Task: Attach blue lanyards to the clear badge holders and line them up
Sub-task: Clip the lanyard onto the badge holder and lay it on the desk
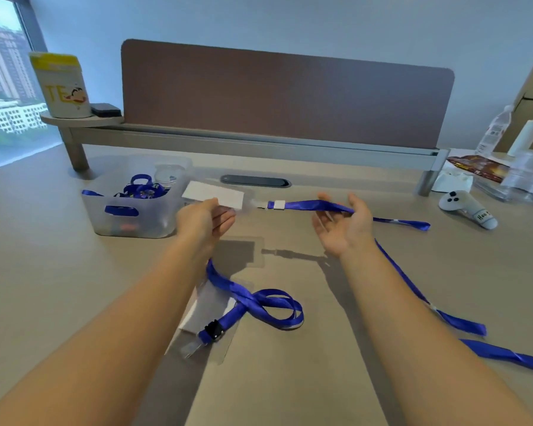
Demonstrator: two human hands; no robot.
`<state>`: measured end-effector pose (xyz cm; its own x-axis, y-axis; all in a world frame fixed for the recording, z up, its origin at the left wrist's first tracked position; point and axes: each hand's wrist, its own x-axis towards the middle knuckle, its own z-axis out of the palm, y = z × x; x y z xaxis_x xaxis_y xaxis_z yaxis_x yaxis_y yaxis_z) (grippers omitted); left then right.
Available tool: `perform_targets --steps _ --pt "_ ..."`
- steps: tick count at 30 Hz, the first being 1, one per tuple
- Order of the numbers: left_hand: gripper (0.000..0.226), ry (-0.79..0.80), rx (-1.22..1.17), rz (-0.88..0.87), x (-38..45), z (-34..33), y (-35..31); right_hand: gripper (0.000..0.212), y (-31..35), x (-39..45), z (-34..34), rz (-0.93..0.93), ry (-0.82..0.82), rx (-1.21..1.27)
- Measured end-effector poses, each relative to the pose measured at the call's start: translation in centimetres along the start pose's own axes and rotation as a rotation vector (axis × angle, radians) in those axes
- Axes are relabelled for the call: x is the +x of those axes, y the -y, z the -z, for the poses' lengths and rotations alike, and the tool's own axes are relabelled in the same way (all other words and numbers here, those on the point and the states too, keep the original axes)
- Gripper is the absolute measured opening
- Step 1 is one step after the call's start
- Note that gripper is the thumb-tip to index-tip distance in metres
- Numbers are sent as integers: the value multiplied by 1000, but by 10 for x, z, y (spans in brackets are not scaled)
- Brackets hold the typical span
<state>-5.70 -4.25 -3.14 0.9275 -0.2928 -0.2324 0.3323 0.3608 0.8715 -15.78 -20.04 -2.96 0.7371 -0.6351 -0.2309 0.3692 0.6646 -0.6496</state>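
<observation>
My left hand (205, 222) pinches a clear badge holder (216, 196) with a white card inside, held above the desk. A blue lanyard (311, 205) is clipped to its right end and runs across my right hand (343, 229), which is palm up with fingers apart, the strap lying over them. The strap trails right and down onto the desk. A second badge holder (202, 315) lies flat near my left forearm with another blue lanyard (268, 305) looped over it.
A translucent bin (136, 224) with more blue lanyards stands at the left. A white controller (468, 209), water bottle (494, 130) and plastic packets (526, 179) sit at the right. A brown desk divider (286, 93) closes the back.
</observation>
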Motion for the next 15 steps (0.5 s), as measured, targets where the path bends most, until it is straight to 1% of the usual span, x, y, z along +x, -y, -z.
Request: perform_targets --steps 1,2,4,6,7,9,12,13,15 --pt "19 -54 41 20 8 5 6 29 6 5 4 3 -36 -47" --pt "12 -111 90 44 15 8 13 25 11 10 9 11 -81 -116" --pt "5 -209 198 80 27 13 23 27 23 19 19 17 -169 -307" --pt "19 -259 262 89 38 15 29 29 32 30 31 -2 -228 -469" --pt "24 -269 260 93 45 15 30 30 37 35 37 -13 -249 -499" --pt "26 -301 224 109 56 13 28 33 48 45 47 -9 -290 -498" --pt "7 -355 159 141 70 9 25 34 67 57 55 32 -347 -441" --pt "6 -352 136 151 73 8 25 34 73 62 56 54 -360 -412" --pt "17 -308 68 172 77 4 27 31 80 74 60 102 -390 -351"
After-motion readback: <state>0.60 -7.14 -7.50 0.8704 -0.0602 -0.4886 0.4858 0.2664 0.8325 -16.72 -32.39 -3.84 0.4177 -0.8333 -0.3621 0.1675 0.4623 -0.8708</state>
